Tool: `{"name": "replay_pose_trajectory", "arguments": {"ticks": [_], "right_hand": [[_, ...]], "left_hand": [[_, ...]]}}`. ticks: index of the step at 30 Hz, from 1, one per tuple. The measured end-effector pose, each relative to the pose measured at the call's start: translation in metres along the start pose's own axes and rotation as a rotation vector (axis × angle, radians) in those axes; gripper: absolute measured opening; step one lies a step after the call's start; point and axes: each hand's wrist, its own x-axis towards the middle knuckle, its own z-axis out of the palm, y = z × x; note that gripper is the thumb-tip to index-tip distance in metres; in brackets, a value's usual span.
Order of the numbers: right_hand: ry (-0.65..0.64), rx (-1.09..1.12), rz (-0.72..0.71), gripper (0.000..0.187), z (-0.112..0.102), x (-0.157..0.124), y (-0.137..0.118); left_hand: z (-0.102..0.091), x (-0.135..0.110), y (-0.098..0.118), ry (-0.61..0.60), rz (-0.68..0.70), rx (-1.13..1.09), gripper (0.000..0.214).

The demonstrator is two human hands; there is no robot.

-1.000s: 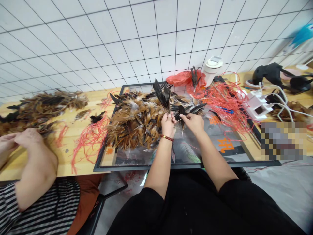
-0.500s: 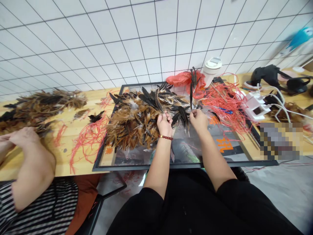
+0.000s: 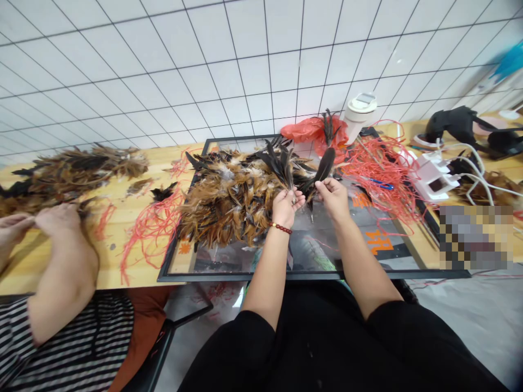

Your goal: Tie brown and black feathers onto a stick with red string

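A small fan of dark feathers (image 3: 279, 166) rises from my left hand (image 3: 286, 206), whose fingers are closed on the quill ends. My right hand (image 3: 333, 197) pinches a single black feather (image 3: 326, 165) by its lower end, its vane tilted up and to the right. The two hands are close together but apart. A large heap of brown feathers (image 3: 229, 207) lies to the left of my left hand, on a black-framed glass panel (image 3: 261, 274). More dark feathers lie behind and between my hands, partly hidden by them.
Red plastic strings (image 3: 384, 169) tangle at the right, with a blue pen (image 3: 381, 184) among them. Behind stand a red plastic bag (image 3: 302, 130) and a white canister (image 3: 359, 114). White chargers (image 3: 435, 177) with cables sit farther right. At left, a co-worker's hands (image 3: 57, 220) work beside another feather pile (image 3: 81, 169).
The black feather in my right hand has swung from upright to leaning right, and its hand has come nearer the left. My left hand's fingers have spread slightly. The view has shifted a little.
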Motion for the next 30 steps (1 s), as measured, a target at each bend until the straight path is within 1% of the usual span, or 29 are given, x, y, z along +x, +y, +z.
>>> {"name": "replay_pose_trajectory", "arguments": {"ticks": [2,3,5,7,10,12,14,16,18,20,23,26,28,30], "right_hand": [[-0.044,0.158,0.012,0.046,0.003,-0.001,-0.003],[-0.041,0.21,0.009,0.047,0.004,-0.001,-0.004],[0.005,0.305,0.0,0.049,0.004,-0.001,-0.006],[0.063,0.395,-0.017,0.05,0.002,0.0,-0.007],[0.093,0.445,-0.055,0.053,0.0,0.003,-0.007],[0.089,0.401,-0.056,0.053,0.0,0.002,-0.006],[0.089,0.297,-0.065,0.051,0.002,0.0,-0.006],[0.097,0.16,-0.12,0.046,0.004,-0.003,-0.007],[0.088,0.041,-0.189,0.04,0.005,-0.007,-0.007],[0.072,-0.035,-0.217,0.036,0.005,-0.009,-0.008],[0.075,-0.097,-0.193,0.037,0.004,-0.01,-0.008],[0.102,-0.096,-0.163,0.037,0.004,-0.01,-0.008],[0.095,-0.055,-0.145,0.035,0.005,-0.009,-0.008],[0.08,-0.006,-0.158,0.034,0.005,-0.007,-0.007]], "left_hand": [[0.0,-0.001,-0.001,-0.032,-0.055,0.064,0.006],[0.001,-0.001,-0.002,-0.042,-0.072,0.091,0.006],[0.001,-0.001,-0.003,-0.048,-0.073,0.121,0.009],[0.001,0.001,-0.004,-0.027,-0.047,0.128,0.013],[0.0,0.002,-0.005,0.013,-0.01,0.152,0.016],[-0.001,0.002,-0.005,-0.003,-0.026,0.171,0.014],[-0.001,0.001,-0.006,-0.067,-0.08,0.183,0.008],[-0.002,0.0,-0.007,-0.136,-0.132,0.212,0.005],[-0.003,-0.001,-0.008,-0.193,-0.159,0.264,0.008],[-0.003,-0.001,-0.008,-0.253,-0.173,0.316,0.013],[-0.005,-0.003,-0.009,-0.352,-0.2,0.367,0.015],[-0.006,-0.003,-0.01,-0.43,-0.24,0.394,0.017],[-0.006,-0.002,-0.01,-0.432,-0.241,0.379,0.017],[-0.005,-0.001,-0.008,-0.344,-0.19,0.301,0.011]]}}
